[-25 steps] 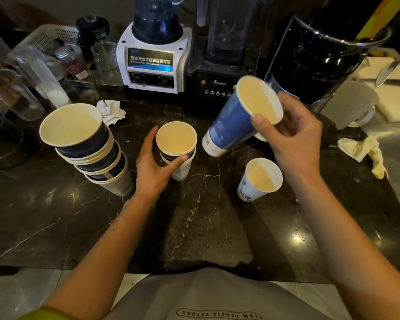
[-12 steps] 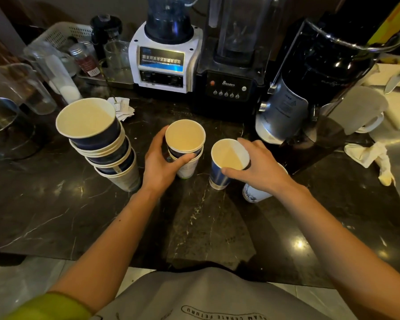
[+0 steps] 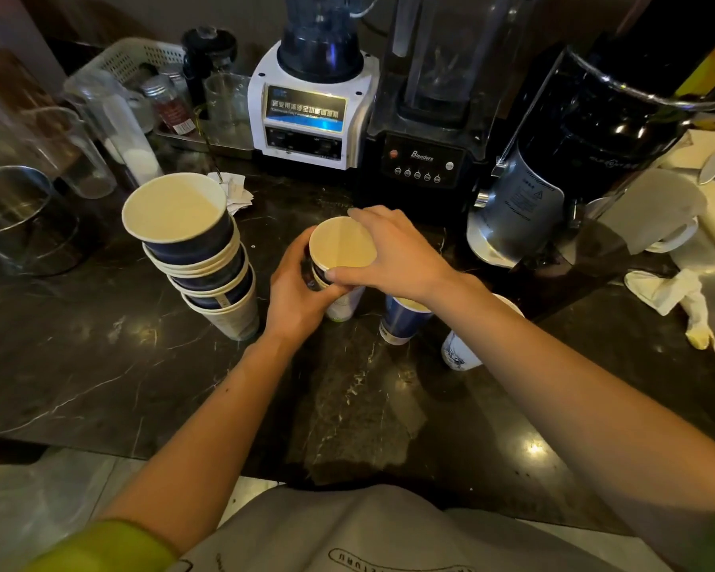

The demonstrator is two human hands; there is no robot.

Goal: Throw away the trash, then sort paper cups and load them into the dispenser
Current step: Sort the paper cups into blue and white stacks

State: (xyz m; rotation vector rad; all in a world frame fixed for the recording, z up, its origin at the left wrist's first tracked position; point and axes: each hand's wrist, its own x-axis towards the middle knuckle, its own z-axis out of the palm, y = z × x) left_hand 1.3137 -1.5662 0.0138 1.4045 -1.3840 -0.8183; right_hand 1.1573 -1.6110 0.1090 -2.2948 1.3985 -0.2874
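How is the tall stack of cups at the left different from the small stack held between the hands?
The tall stack leans to one side and nobody touches it; the small stack stands upright, held by the left hand and right hand. The tall stack has wider cups and more of them. Both have dark blue cups on top and a pale cup at the bottom.

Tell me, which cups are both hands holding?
The short middle stack, held by the left hand and right hand. The tall left stack and the blue cup stand untouched.

dark marble counter, cup stacks, blenders
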